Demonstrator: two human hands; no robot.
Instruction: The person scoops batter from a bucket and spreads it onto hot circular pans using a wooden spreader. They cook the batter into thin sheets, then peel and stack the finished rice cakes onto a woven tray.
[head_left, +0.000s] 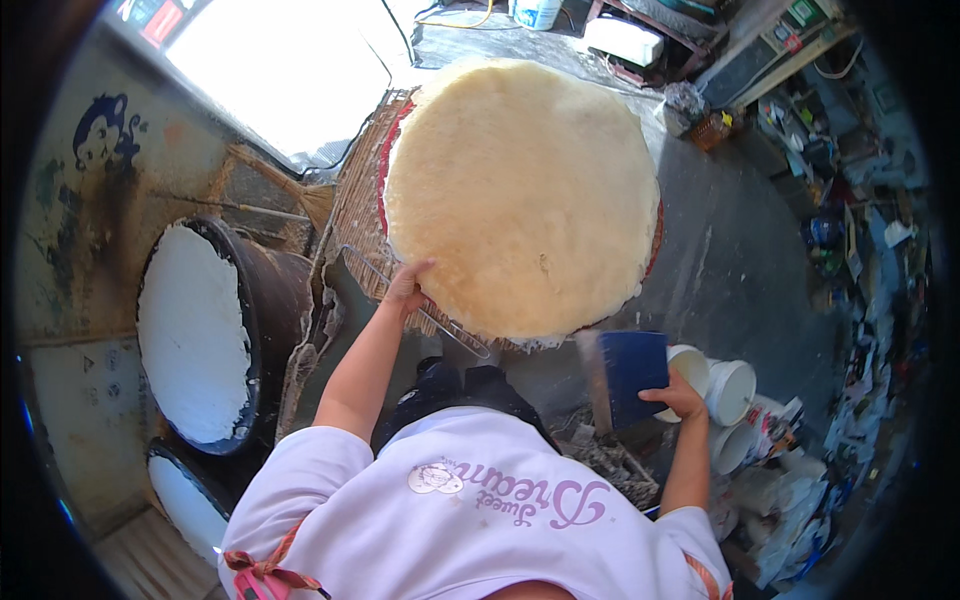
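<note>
A very large, round, thin pale-yellow flatbread (517, 195) lies before me on a round support with a red rim, above a woven straw mat (364, 202). My left hand (407, 289) is at its lower left edge, the thumb on top and the other fingers hidden below. A thin metal wire tool (454, 330) passes by this hand, under the bread's edge; whether the fingers grip it I cannot tell. To the right, my right hand (677, 394) holds a dark blue flat rectangular board (636, 379), its left edge pale and blurred.
Two black tubs filled with a white substance (196, 334) (184, 502) stand at the left. A straw broom (319, 202) lies behind them. White buckets (731, 391) and plastic bags (780, 502) are at the lower right. Cluttered shelves (810, 150) line the right side.
</note>
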